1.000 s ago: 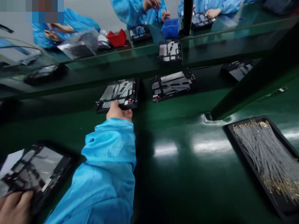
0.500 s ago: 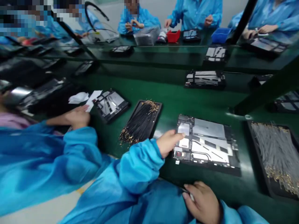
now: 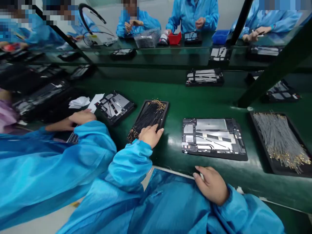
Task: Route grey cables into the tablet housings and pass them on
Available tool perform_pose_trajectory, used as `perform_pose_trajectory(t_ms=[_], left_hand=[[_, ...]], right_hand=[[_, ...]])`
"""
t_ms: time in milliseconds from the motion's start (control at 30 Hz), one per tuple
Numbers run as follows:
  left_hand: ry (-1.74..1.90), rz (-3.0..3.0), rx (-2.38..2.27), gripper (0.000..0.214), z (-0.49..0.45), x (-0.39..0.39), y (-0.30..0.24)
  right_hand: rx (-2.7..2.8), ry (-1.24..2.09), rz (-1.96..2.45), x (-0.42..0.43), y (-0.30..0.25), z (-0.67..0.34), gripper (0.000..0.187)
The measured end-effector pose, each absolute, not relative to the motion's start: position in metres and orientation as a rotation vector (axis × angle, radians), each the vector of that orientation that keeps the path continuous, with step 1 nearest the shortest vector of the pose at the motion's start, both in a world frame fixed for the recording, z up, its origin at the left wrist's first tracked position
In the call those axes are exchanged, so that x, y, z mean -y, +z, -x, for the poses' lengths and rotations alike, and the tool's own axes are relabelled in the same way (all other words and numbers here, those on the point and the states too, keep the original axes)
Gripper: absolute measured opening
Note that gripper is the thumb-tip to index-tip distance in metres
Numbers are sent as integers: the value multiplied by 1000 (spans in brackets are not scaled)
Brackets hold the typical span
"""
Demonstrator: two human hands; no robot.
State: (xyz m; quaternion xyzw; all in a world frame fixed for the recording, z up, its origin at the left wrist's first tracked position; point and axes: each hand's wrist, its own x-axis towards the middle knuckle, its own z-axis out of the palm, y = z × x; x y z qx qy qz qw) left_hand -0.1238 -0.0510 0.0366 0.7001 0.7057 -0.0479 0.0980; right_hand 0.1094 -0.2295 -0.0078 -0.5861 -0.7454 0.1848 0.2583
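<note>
Your hands are apart, left hand (image 3: 150, 136) spread on the wire tray (image 3: 165, 110), right hand (image 3: 209, 185) pinching a small white thing (image 3: 201, 176), and lifting a wire looks next.

The camera's worn on the person's head, so it's a first-person shot tipped forward and down over a green workbench surface (image 3: 175, 97). It sits really close to the blue sleeves (image 3: 129, 165) along the bottom edge, while the co-workers (image 3: 192, 16) across the surface sit much further back at the top of the frame. Looks pretty wide-angle, too.
</note>
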Motion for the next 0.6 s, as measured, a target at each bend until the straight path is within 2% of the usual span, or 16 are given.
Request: perform_pose_trajectory(t_ms=[167, 300, 367, 467, 600], left_hand=[[-166, -2291, -2120, 53, 120, 79, 29], [-89, -2405, -2172, 37, 111, 75, 11], [-16, -2449, -2128, 35, 108, 67, 10], [187, -2531, -1972, 37, 98, 55, 25], [360, -2755, -1690, 39, 73, 46, 52]], right_hand=[[2025, 484, 1599, 227, -6, -108, 33], [2013, 510, 1621, 226, -7, -109, 32], [1993, 562, 1641, 226, -7, -110, 32], [1863, 729, 1726, 223, -4, -109, 33], [1308, 1126, 1891, 208, 8, -106, 38]])
